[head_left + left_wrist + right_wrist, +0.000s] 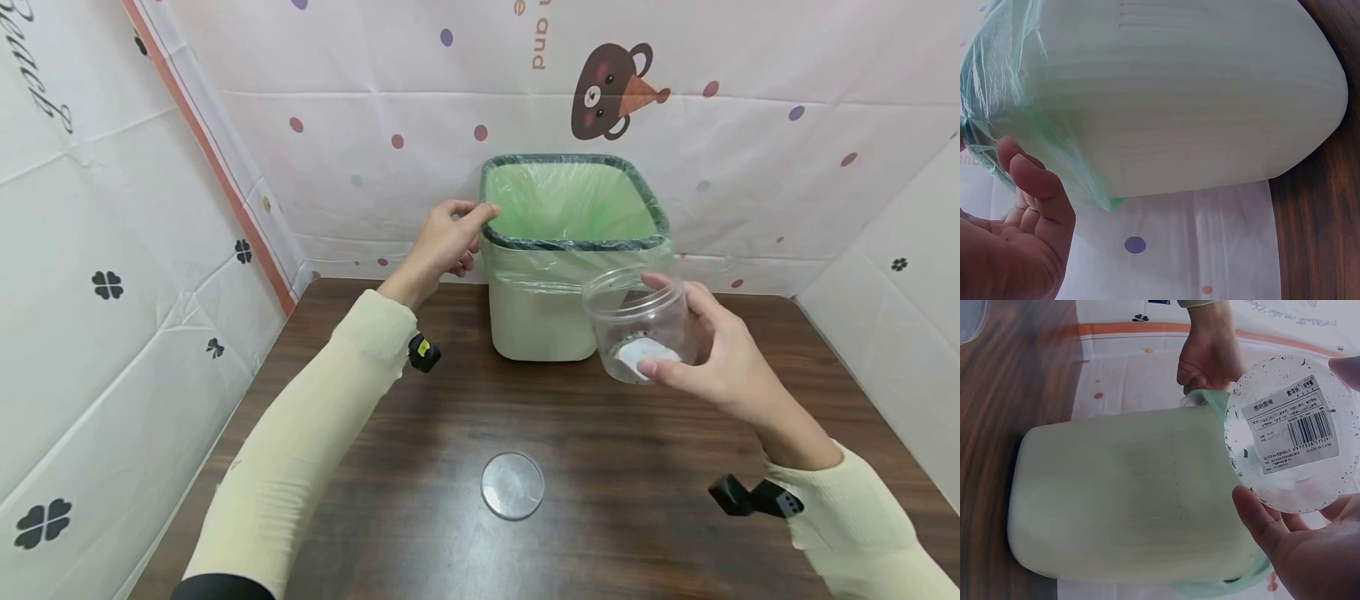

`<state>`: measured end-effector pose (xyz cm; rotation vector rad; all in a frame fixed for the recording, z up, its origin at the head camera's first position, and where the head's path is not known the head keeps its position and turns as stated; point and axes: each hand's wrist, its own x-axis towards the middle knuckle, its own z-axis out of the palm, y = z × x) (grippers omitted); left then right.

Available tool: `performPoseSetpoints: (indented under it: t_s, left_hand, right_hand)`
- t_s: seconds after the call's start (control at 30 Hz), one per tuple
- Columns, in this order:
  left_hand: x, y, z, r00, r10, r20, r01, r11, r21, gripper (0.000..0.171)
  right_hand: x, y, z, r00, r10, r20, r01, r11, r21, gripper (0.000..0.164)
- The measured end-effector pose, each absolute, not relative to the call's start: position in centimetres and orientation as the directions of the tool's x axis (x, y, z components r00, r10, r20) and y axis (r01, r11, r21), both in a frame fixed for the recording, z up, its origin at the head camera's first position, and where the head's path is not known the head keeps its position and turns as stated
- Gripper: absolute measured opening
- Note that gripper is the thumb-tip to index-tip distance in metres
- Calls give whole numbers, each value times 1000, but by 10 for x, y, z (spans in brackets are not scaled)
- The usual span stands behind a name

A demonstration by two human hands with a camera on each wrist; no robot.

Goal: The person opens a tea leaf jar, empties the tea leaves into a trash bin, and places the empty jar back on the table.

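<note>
A pale trash can stands upright at the back of the table, lined with a thin green plastic bag folded over its rim. At the can's left edge, my left hand grips the bag-covered rim between thumb and fingers. My right hand holds a clear plastic jar, lidless and tilted, in front of the can's right side. A white barcode label covers part of the jar's base, and small dark specks show around it in the right wrist view.
A clear round lid lies flat on the dark wooden table, nearer me. Printed white cloth hangs behind the can and along both sides.
</note>
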<state>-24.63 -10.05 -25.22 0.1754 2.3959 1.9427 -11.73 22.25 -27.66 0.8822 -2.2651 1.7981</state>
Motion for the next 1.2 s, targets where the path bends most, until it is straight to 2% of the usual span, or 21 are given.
performPoseSetpoints:
  t_s: [0.13,0.37,0.6,0.87,1.2]
  left_hand:
    - [-246,-101,-254,-992,117,41,65,210,975,67]
    - [-245,-105,-257,-995,94,42,63,243,968,66]
    - [-243,-109,-259,-995,93,32,54,240,969,63]
    - [-239,-107,-255,-995,87,47,69,275,959,63]
    - [-233,-110,-255,-996,80,49,71,292,954,61]
  right_hand:
    - [-117,225,-282,-812,-412,414,-483,77,-872,78]
    - [-113,227,-288,-810,-448,379,-484,144,-863,81]
    - [-111,224,-299,-782,-493,382,-490,105,-866,87]
    - [-109,224,-306,-774,-513,371,-520,180,-835,99]
    - [-110,224,-317,-744,-560,365,-550,203,-810,102]
